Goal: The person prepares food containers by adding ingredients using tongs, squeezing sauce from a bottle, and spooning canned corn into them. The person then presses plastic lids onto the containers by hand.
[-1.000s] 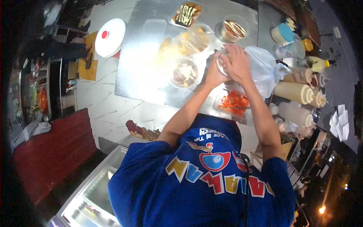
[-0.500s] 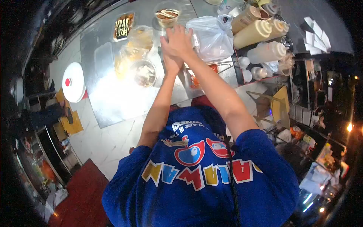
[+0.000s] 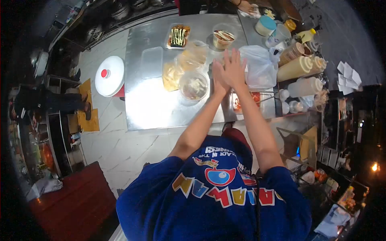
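Observation:
My left hand [image 3: 220, 78] and my right hand [image 3: 235, 73] meet over the steel table, pressed against each other, with the right partly covering the left. The right fingers are stretched and spread; the left fingers point forward, partly hidden. Neither hand shows anything held. Left of them stands a round clear tub [image 3: 194, 86] with whitish contents, beside a clear plastic bag [image 3: 172, 75] of something yellowish. Just right of the hands sits a white plastic bag [image 3: 258, 66]. Beyond them is a round container of sauce-striped food [image 3: 223, 38]. A tray of red food [image 3: 255, 98] lies partly under my right forearm.
A sauce-striped rectangular container [image 3: 178, 37] and a clear lid [image 3: 152, 63] lie on the steel table [image 3: 138, 84]. Several squeeze bottles [image 3: 295, 68] crowd the right. A lidded white pot [image 3: 109, 76] stands left. Another person's hand [image 3: 246, 7] shows at the far edge.
The camera view has shifted, so the table and its things appear further right and lower. My hands remain together, with the right fingers now more spread.

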The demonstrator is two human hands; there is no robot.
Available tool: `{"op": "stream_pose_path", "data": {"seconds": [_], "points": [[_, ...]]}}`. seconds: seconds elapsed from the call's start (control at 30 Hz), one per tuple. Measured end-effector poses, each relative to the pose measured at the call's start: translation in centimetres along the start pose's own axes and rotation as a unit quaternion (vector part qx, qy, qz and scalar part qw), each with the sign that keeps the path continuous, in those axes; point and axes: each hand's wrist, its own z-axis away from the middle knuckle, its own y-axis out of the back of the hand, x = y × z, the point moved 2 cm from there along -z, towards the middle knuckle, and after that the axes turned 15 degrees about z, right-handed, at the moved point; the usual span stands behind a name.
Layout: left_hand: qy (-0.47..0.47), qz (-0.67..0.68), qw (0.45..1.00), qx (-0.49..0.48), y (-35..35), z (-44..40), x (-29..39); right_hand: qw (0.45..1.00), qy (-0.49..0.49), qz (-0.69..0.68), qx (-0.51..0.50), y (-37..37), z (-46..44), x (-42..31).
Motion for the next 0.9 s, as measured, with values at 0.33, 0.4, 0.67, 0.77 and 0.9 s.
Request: {"op": "stream_pose_path", "data": {"seconds": [0.33,0.4,0.67,0.77,0.9], "points": [[0.189,0.272,0.93,-0.161,9.8,10.7,10.5,0.966,-0.001,-0.228,0.123,7.3,4.3,4.4],[0.235,0.349,0.881,-0.218,11.6,12.1,12.5,0.937,-0.023,-0.325,0.122,10.4,10.8,5.8],[0.192,0.305,0.843,-0.399,1.6,12.0,24.7,0.865,-0.372,-0.334,0.037,8.3,40.0,26.0],[0.126,0.35,0.798,-0.475,-7.3,12.2,32.4,0.764,-0.507,-0.361,0.17,7.5,49.0,30.3],[0.032,0.452,0.686,-0.569,-21.3,13.4,48.9,0.715,-0.631,-0.238,0.184,13.9,58.0,34.4]]}}
